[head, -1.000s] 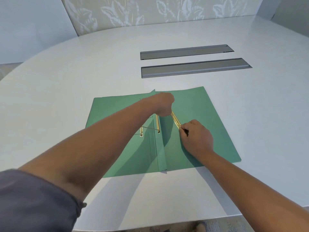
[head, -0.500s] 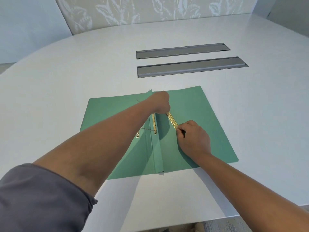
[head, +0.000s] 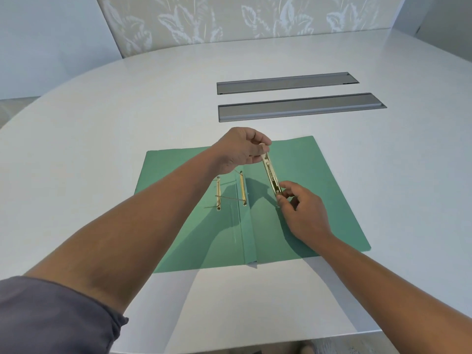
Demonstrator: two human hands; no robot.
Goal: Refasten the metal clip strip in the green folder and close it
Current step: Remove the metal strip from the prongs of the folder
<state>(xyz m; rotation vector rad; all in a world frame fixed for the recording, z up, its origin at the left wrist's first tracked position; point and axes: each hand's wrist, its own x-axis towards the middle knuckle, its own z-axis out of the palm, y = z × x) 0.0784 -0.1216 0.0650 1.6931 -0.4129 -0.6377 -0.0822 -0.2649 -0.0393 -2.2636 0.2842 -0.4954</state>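
Two grey recessed panels (head: 301,107) lie in the white rounded table (head: 102,111) at upper right of centre, with leaf-patterned wall covering (head: 242,19) across the top. At centre the green folder (head: 319,195) lies open and flat. Above its right half, the left hand (head: 240,149) pinches the upper end of the metal clip strip (head: 271,173) and the right hand (head: 304,210) pinches its lower end. Gold prongs (head: 242,187) lie left of the fold. Lettering on the strip is unreadable; the left forearm hides part of the folder's left leaf.
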